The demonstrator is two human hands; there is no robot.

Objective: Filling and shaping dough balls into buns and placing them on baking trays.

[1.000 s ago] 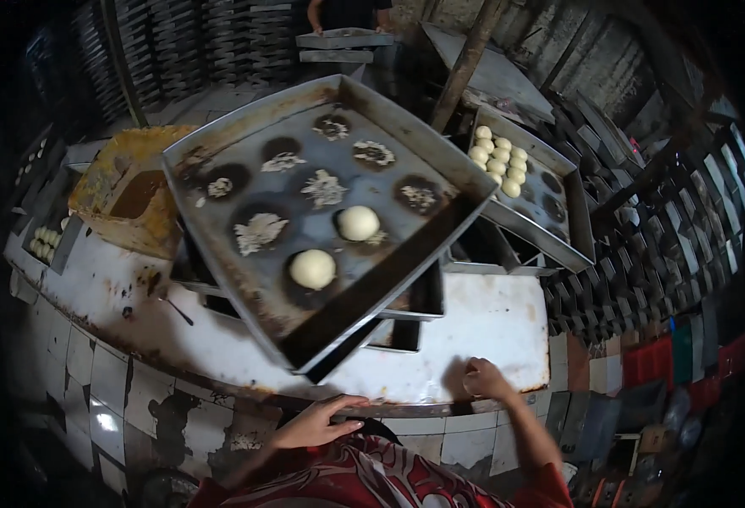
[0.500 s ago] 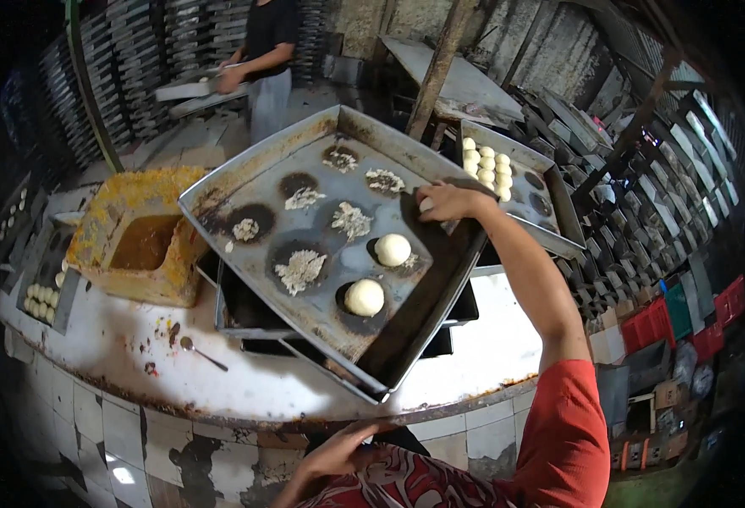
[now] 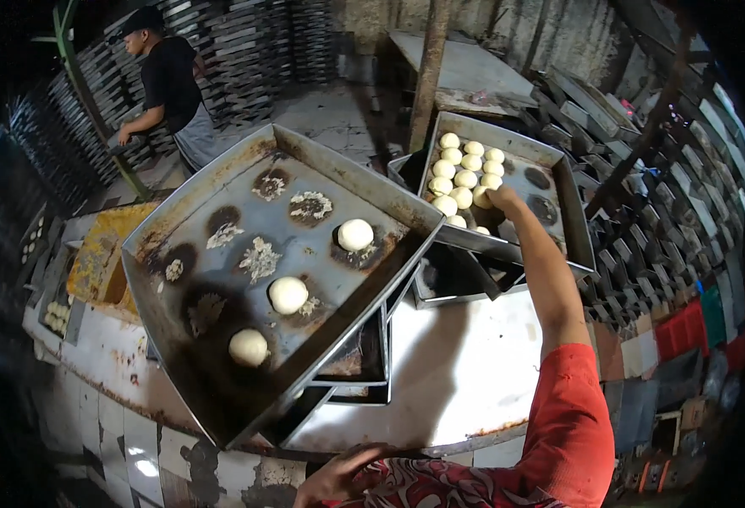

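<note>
My right hand (image 3: 508,201) reaches into the metal tray (image 3: 577,199) at the right. Its fingers are closed on a pale round dough ball (image 3: 483,197) at the near end of the rows; several more dough balls (image 3: 472,162) lie behind it. Left of it, a larger tilted metal tray (image 3: 283,199) holds three dough balls, the middle one (image 3: 288,295) among them, along with dark round stains and crumbly pale patches (image 3: 260,259). My left hand (image 3: 338,476) is low in front of my body, empty, its fingers loosely extended and partly hard to see.
Other metal trays (image 3: 364,360) are stacked under the large one on the white table (image 3: 423,394). A yellow stained tub (image 3: 106,254) stands at the left. Behind, a person in a black shirt (image 3: 172,80) stands near piled trays. A wooden post (image 3: 430,76) rises beyond the table.
My right hand has left a third dough ball in the large tray and moved to the right tray. The view has turned right. The person behind appears farther left and has turned.
</note>
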